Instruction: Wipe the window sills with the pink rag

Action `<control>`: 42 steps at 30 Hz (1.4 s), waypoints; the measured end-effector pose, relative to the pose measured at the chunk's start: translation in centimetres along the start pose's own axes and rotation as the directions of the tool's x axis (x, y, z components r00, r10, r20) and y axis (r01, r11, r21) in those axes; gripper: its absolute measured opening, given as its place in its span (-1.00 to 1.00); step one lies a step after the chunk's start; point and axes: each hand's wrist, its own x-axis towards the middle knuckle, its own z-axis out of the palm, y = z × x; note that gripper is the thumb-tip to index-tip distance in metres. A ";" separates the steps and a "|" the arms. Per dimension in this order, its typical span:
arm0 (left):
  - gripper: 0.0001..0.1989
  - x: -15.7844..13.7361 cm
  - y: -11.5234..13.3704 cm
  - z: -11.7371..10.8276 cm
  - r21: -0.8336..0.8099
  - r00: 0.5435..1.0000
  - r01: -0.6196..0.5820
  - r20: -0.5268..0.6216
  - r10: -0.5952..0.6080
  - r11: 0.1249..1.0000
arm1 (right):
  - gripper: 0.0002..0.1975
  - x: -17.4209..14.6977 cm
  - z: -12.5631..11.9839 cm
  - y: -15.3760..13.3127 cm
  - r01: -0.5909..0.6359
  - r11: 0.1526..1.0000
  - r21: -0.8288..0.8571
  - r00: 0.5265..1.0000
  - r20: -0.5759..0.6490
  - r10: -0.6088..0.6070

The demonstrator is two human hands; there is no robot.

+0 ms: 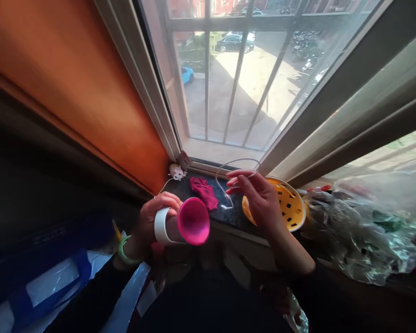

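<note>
My left hand (156, 215) is wrapped around a pink cup-shaped thing (193, 221) whose round mouth faces me. A wide white band (161, 225) loops out beside it, near my fingers; whether the two are one piece I cannot tell. My right hand (258, 194) is raised above the sill with its fingers closed on a thin white cable (241, 160). The cable arcs up in a loop and hangs down to a small white end (225, 207) over the dark sill. Behind my right hand stands a yellow basket (291, 206) with square holes, partly hidden.
A crumpled dark-pink cloth (204, 192) lies on the dark window sill (225, 217). A small white animal-shaped object (176, 172) sits in the left corner. Clear plastic bags (370, 236) pile up at right. A blue bag (52, 277) is at lower left. The barred window (229, 92) rises ahead.
</note>
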 end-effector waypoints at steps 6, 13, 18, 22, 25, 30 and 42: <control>-0.24 -3.1 0.2 -0.3 0.202 0.997 0.032 -0.079 -0.016 0.979 | -0.69 3.2 6.8 0.9 0.060 0.989 -0.132 0.803 0.595 0.031; -0.49 -4.7 -0.4 -2.1 0.364 0.938 0.196 -0.341 -0.065 0.911 | -0.75 4.2 11.0 -0.2 -0.099 0.995 0.001 0.517 0.854 0.050; -0.67 -4.9 -0.4 -3.4 0.295 0.914 0.278 -0.375 -0.157 0.914 | -0.61 5.3 9.0 6.7 -0.132 0.990 0.049 0.885 0.456 0.096; -0.79 -5.4 -1.7 -5.0 0.302 0.853 0.254 -0.518 -0.065 0.919 | -0.58 5.6 7.2 15.7 -0.285 0.957 -0.045 0.958 0.011 0.286; -0.78 -5.7 -3.1 -6.4 0.274 0.762 0.282 -0.646 -0.041 0.920 | -0.51 5.7 8.1 20.2 -0.353 0.932 -0.077 0.935 0.001 0.354; -0.78 -5.7 -4.3 -8.1 0.330 0.685 0.279 -0.726 0.054 0.902 | -0.42 7.5 12.9 22.6 -0.192 0.890 -0.414 0.981 -0.041 0.192; -0.80 -6.5 -5.5 -4.7 0.166 0.860 0.236 -0.494 -0.126 0.957 | -0.52 8.8 14.8 24.3 -0.283 0.919 -0.274 0.948 -0.225 0.225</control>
